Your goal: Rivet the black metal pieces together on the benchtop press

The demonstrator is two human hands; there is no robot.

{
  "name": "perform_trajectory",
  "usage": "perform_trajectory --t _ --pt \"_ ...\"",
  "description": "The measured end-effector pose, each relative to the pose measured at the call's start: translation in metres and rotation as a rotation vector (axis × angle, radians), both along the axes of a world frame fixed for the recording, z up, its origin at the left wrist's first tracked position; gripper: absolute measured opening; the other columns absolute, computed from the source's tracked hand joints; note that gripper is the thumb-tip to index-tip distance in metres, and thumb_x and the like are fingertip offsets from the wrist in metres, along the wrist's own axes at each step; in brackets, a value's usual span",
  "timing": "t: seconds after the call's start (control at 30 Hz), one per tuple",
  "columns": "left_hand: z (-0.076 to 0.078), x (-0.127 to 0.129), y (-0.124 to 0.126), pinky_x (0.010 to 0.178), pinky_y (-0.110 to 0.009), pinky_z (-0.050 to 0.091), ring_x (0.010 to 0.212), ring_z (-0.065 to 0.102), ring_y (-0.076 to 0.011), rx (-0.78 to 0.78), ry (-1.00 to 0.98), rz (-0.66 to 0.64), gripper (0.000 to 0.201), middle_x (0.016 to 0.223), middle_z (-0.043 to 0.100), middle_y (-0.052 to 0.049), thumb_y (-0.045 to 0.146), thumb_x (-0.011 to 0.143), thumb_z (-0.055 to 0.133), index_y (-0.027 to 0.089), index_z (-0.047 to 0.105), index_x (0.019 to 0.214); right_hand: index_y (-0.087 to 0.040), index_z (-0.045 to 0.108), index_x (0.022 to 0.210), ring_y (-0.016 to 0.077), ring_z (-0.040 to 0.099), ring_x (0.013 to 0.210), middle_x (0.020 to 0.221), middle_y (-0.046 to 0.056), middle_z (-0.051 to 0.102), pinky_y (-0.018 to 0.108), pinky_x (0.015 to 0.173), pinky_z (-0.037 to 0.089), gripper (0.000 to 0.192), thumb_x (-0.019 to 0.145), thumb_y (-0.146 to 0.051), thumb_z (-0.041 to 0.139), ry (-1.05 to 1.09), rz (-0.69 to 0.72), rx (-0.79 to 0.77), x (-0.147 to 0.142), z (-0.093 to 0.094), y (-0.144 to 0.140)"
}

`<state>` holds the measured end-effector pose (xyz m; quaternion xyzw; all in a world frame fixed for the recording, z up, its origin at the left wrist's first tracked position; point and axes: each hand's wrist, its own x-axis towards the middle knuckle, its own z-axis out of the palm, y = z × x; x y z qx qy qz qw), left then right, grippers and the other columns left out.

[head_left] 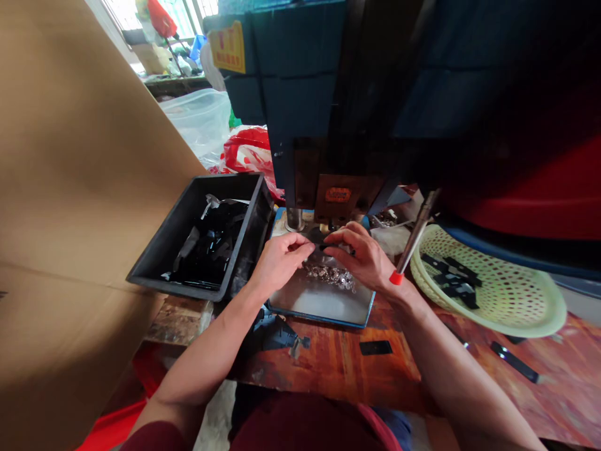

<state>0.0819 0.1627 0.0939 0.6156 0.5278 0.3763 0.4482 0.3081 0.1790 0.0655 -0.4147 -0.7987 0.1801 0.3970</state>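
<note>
A small black part (323,245) is being pinched between the fingertips of both hands, just above the metal plate (323,300) at the base of the press machine (323,113). The left hand (280,258) is being held with thumb and forefinger closed together on the left end of the part, its grip clamped on it; the right hand (362,255) is being held likewise on the right end, fingers curled and pressed on the same part. Directly beneath the hands, a heap of small shiny metal pieces (328,274) is being shown lying on the plate. To the left, touching the plate's edge, a black bin (188,216) filled with dark parts is being shown. To the right, a lever with a red tip (414,239) is being shown slanting down beside the right wrist, and beyond it a pale green perforated basket (511,300) is being shown holding a few black strips (451,275). A loose black piece (375,347) is lying on the worn wooden worktop (338,369) near the plate. A cardboard sheet (70,188) is standing at far left.
</note>
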Motion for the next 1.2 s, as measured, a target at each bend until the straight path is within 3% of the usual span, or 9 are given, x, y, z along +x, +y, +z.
perform_trajectory --t 0.13,0.33,0.63,0.83,1.07,1.2 --pt "0.001 -0.016 -0.021 0.059 -0.025 0.042 0.061 0.054 -0.0131 -0.090 -0.043 0.043 0.024 0.068 0.062 0.001 0.043 0.088 0.072 0.019 0.075 0.084 -0.027 0.069 0.133 0.0251 0.060 0.098 0.106 0.010 0.063 0.047 0.092 0.053 0.034 0.105 -0.040 0.056 -0.082 -0.063 0.098 0.001 -0.003 -0.006" --pt "-0.002 -0.034 -0.039 0.061 -0.026 0.041 0.064 0.053 -0.0130 -0.161 -0.045 0.036 0.028 0.072 0.063 0.000 0.046 0.088 0.072 0.019 0.075 0.085 -0.030 0.075 0.130 0.0267 0.055 0.093 0.103 0.010 0.064 0.048 0.088 0.048 0.034 0.104 -0.042 0.056 -0.283 -0.147 0.193 -0.007 -0.007 -0.013" --pt "-0.015 -0.040 -0.048 0.061 -0.026 0.035 0.062 0.050 -0.0123 -0.210 -0.100 0.052 0.030 0.068 0.060 0.002 0.048 0.086 0.074 0.018 0.074 0.085 -0.026 0.078 0.116 0.0247 0.058 0.090 0.097 0.009 0.065 0.047 0.088 0.048 0.027 0.105 -0.036 0.055 -0.220 -0.102 0.179 -0.010 -0.003 -0.014" --pt "-0.017 -0.045 -0.049 0.061 -0.026 0.036 0.063 0.050 -0.0127 -0.216 -0.105 0.062 0.028 0.070 0.061 0.001 0.046 0.086 0.074 0.018 0.074 0.083 -0.025 0.074 0.111 0.0254 0.062 0.094 0.098 0.009 0.066 0.045 0.086 0.053 0.020 0.102 -0.032 0.057 -0.027 -0.244 0.115 -0.001 -0.012 -0.007" --pt "-0.016 -0.042 -0.050 0.060 -0.027 0.036 0.061 0.051 -0.0134 -0.224 -0.114 0.077 0.030 0.068 0.060 0.001 0.048 0.082 0.075 0.019 0.074 0.081 -0.025 0.076 0.101 0.0272 0.062 0.097 0.100 0.010 0.067 0.047 0.087 0.055 0.020 0.099 -0.039 0.061 -0.061 -0.231 0.098 -0.012 -0.013 0.016" --pt "-0.015 -0.043 -0.051 0.061 -0.027 0.038 0.061 0.051 -0.0131 -0.225 -0.123 0.064 0.028 0.068 0.061 0.001 0.047 0.082 0.075 0.019 0.073 0.080 -0.023 0.075 0.105 0.0277 0.066 0.098 0.101 0.010 0.073 0.045 0.087 0.056 0.022 0.097 -0.041 0.065 -0.067 -0.163 0.034 -0.017 -0.015 0.035"
